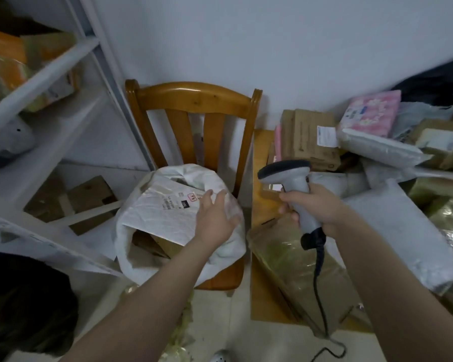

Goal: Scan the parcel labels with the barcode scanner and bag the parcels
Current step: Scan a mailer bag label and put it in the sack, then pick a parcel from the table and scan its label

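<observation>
A large white sack (pixel 228 254) stands open on a wooden chair (pixel 194 100). A flat white parcel (pixel 165 215) with a printed label lies across the sack's mouth, over cardboard boxes inside. My left hand (pixel 215 218) reaches over the parcel's right end, fingers spread and relaxed, resting on or just above it. My right hand (pixel 314 205) grips the handle of a grey barcode scanner (pixel 288 173), its head pointing left, its black cable hanging toward the floor.
On the right, a table (pixel 262 205) is piled with parcels: brown boxes (pixel 309 139), a pink packet (pixel 372 111), grey mailers (pixel 408 231) and a film-wrapped box (pixel 293 267). White shelving (pixel 50 142) with boxes stands at left. A dark object (pixel 24 304) lies at lower left.
</observation>
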